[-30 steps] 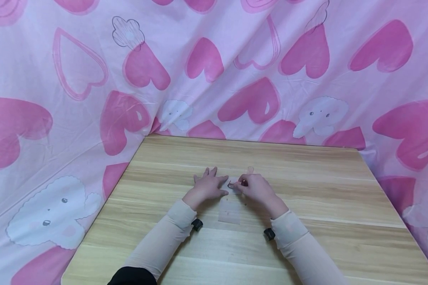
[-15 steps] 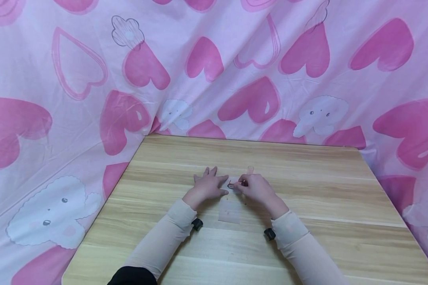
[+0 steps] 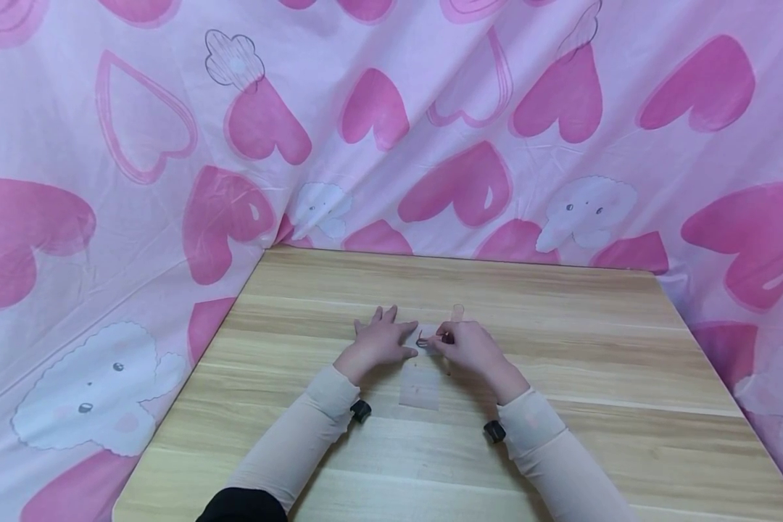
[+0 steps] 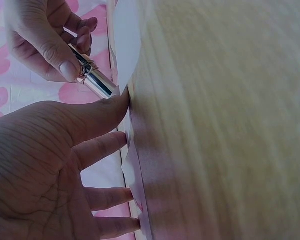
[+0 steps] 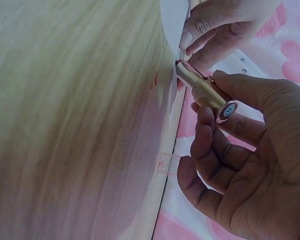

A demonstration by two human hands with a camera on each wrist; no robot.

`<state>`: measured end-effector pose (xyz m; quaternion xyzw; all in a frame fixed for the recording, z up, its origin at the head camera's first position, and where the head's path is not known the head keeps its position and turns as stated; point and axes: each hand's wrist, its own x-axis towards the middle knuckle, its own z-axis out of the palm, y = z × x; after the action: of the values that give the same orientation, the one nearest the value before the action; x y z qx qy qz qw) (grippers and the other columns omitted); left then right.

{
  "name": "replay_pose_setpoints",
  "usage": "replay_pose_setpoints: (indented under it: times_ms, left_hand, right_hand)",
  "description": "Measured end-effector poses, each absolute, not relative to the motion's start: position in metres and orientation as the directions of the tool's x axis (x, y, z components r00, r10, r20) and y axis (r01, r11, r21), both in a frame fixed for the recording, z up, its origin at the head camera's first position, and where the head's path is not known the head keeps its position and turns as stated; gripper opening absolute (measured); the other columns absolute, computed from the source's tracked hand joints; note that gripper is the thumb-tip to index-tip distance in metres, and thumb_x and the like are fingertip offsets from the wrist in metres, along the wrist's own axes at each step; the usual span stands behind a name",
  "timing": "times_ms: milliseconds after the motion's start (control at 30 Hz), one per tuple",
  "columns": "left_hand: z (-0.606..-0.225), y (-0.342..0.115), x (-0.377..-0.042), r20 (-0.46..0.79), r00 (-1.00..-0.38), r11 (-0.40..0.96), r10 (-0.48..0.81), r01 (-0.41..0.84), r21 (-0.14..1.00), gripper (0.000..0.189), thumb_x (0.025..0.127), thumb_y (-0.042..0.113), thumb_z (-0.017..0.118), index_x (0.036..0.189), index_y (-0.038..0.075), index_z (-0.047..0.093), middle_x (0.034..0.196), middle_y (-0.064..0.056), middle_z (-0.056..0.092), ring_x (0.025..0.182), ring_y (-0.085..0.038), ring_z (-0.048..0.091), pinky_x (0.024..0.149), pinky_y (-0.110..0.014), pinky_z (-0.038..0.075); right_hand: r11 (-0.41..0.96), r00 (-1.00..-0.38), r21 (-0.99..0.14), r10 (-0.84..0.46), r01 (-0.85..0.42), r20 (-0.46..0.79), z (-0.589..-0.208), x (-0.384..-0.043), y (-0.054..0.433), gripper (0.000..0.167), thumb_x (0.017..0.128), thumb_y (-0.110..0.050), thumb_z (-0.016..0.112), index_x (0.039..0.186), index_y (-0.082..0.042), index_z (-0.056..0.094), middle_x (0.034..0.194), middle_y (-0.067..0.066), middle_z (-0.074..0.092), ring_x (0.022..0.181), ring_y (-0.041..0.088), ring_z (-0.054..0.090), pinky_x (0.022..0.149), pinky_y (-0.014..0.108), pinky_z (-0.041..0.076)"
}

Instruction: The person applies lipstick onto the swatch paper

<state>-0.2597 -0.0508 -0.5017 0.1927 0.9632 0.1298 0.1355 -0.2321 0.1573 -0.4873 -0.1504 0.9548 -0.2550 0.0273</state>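
Note:
My right hand (image 3: 470, 344) pinches a lipstick (image 5: 206, 93) with a gold tube and a round label on its base. Its dark red tip points left and lies right at a thin pale sheet of paper (image 3: 420, 391) on the table. Beside the tip, my left hand (image 3: 380, 342) rests with fingers spread over the paper's left side, thumb (image 4: 110, 107) and fingertips pressing at it. From the wrists, part of the paper's near edge curls up off the wood. Whatever mark lies under the tip is hidden.
Just beyond my right hand lies a clear cap (image 3: 457, 312) on the wooden table (image 3: 561, 341). Small red smudges (image 5: 155, 78) show near the paper. A pink heart-print cloth (image 3: 457, 181) hangs behind the table's far edge and along its sides.
My right hand has shifted very slightly toward me with the lipstick, the tip staying near the same spot. The left hand has stayed in place.

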Motion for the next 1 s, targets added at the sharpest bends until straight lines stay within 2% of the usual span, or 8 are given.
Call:
replay_pose_setpoints:
  times_ms: [333,1000]
  left_hand:
    - [-0.5009,-0.0506,-0.2608,-0.220,-0.887,0.891,0.407,0.331,0.312,0.065,0.091,0.055,0.066,0.150,0.036,0.048,0.165,-0.015,0.021,0.149,-0.047,0.014,0.103,-0.083,0.011]
    - [-0.4950,-0.0511,-0.2592,-0.225,-0.883,0.889,0.413,0.336,0.312,0.065,0.091,0.055,0.066,0.150,0.034,0.048,0.165,-0.016,0.021,0.149,-0.048,0.014,0.104,-0.083,0.012]
  right_hand:
    - [0.823,-0.960,-0.514,-0.282,-0.242,0.000,-0.4878,-0.2282,0.1594,0.017,0.094,-0.037,0.072,0.093,-0.020,0.074,0.073,-0.009,0.063,0.067,0.012,0.056,0.065,0.032,0.049]
    - [0.801,-0.952,-0.528,-0.303,-0.284,0.052,-0.4896,-0.2219,0.1649,0.017,0.093,-0.036,0.073,0.088,-0.019,0.073,0.070,-0.009,0.060,0.065,0.012,0.053,0.062,0.033,0.046]
